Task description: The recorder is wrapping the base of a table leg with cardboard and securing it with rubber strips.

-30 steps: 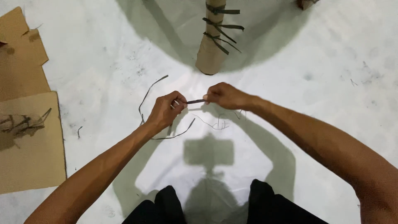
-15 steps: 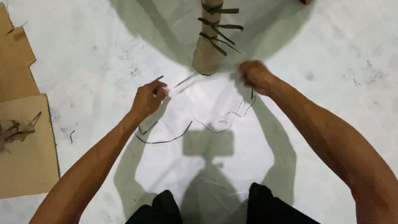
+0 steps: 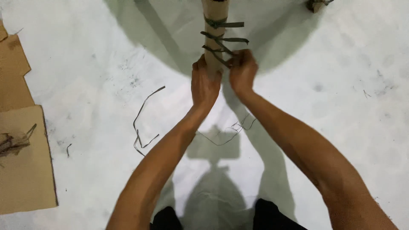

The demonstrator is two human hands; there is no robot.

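Head view | left hand (image 3: 204, 85) – grip closed on cardboard tube (image 3: 215, 30) | right hand (image 3: 243, 70) – grip pinching dark strip (image 3: 219, 57) against tube, far centre

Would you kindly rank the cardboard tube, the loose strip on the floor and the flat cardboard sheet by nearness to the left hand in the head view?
1. Cardboard tube: in the left hand grip, straight ahead.
2. Loose strip: on the floor, to its left.
3. Cardboard sheet: far left edge.
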